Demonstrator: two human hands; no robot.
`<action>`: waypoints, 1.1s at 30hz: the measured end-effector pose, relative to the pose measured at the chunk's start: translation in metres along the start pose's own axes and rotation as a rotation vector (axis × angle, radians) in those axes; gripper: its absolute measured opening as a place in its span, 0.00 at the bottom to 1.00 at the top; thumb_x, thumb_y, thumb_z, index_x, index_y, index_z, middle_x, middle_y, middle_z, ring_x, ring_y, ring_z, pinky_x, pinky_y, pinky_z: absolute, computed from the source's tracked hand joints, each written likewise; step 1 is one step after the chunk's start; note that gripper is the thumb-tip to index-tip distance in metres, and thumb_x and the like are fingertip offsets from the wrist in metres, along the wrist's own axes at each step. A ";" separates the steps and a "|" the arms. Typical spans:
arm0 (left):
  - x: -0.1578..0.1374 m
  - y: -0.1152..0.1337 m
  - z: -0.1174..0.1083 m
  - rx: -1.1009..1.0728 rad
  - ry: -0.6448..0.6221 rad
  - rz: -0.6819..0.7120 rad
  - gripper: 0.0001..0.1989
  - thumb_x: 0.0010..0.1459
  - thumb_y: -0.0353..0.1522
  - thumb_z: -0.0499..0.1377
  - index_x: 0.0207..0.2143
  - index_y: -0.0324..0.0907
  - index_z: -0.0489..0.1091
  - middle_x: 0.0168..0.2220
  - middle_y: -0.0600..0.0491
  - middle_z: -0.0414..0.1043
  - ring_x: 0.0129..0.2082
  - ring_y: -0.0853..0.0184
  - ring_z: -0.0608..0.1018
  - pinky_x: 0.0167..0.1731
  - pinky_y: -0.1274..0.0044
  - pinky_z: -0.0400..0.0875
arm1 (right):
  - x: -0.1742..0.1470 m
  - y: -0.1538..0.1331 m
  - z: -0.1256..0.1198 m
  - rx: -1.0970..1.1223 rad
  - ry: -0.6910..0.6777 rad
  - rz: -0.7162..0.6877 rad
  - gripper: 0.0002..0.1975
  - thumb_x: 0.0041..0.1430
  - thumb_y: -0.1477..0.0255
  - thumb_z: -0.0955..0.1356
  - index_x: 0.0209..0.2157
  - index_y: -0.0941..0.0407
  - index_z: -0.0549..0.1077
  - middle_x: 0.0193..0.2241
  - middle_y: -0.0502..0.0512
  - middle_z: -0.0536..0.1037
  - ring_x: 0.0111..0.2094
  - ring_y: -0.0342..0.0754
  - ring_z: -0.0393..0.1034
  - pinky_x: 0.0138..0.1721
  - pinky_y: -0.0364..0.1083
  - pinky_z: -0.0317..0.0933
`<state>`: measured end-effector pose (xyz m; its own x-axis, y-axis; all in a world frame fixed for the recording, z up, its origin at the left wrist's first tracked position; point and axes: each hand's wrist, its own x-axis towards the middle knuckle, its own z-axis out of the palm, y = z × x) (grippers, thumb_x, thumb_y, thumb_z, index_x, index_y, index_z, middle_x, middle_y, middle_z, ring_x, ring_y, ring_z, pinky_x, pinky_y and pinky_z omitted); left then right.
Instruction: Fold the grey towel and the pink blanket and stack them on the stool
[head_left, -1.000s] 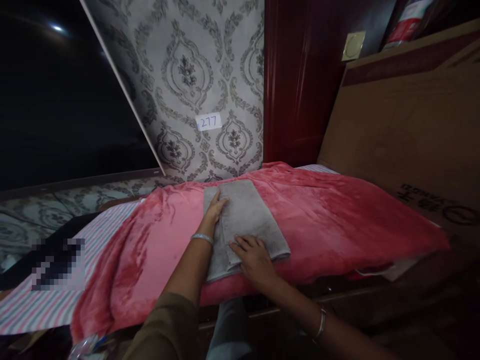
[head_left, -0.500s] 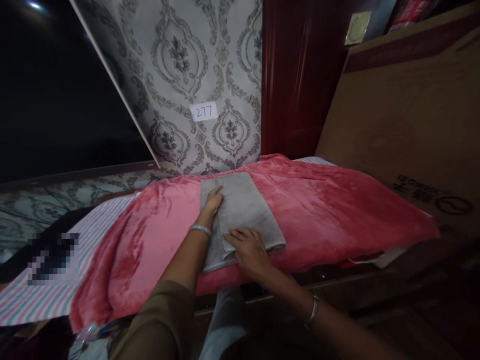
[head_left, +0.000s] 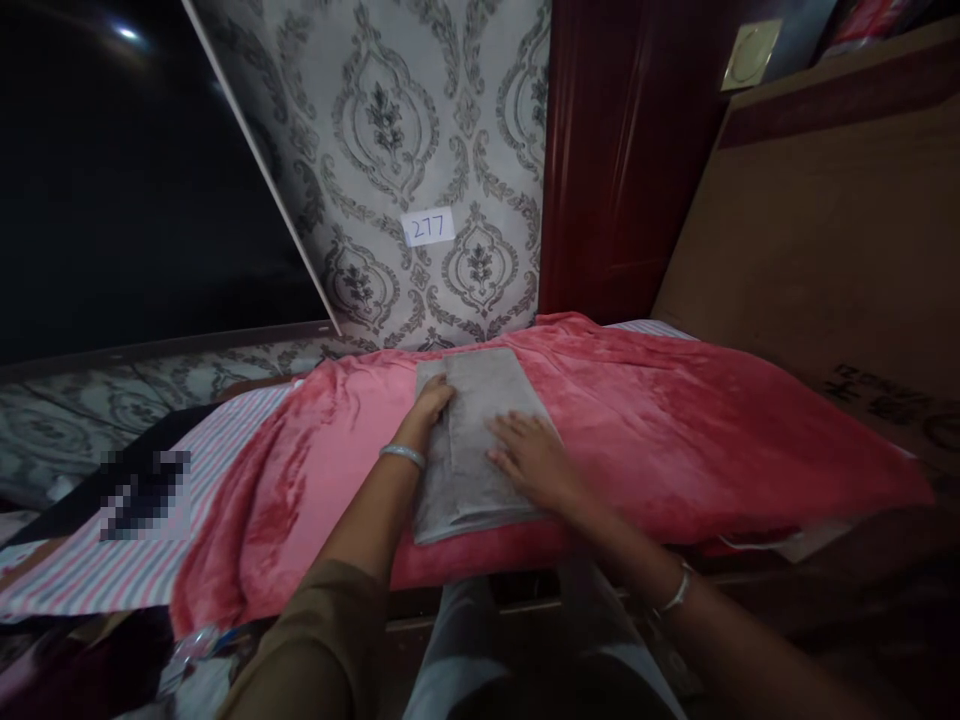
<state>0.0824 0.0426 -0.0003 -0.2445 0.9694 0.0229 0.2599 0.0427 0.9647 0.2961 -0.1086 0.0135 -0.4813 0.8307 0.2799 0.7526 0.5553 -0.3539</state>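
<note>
I judge the step as flattening the fold: grey towel (head_left: 480,440) lies folded lengthwise on the red blanket (head_left: 675,420), mid-bed. Left hand (head_left: 431,405) flat on its far-left edge, right hand (head_left: 529,460) spread flat on top (neither grasping). Next needs a near-end pinch.

Bed w/ striped sheet (head_left: 112,570), pink blanket (head_left: 675,430) spread over it, folded grey towel (head_left: 469,480) on blanket.
</note>
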 end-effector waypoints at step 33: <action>-0.058 -0.011 0.017 0.847 -0.225 0.371 0.27 0.63 0.43 0.55 0.64 0.50 0.62 0.71 0.47 0.51 0.72 0.53 0.50 0.68 0.56 0.39 | -0.022 0.027 0.027 0.124 -0.268 -0.236 0.26 0.69 0.60 0.61 0.67 0.42 0.59 0.70 0.50 0.54 0.72 0.56 0.37 0.68 0.66 0.30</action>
<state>0.1095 -0.0104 -0.0168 0.1520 0.9765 0.1529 0.8973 -0.2012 0.3930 0.3149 -0.1106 -0.0259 -0.7480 0.6510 0.1296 0.5543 0.7200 -0.4175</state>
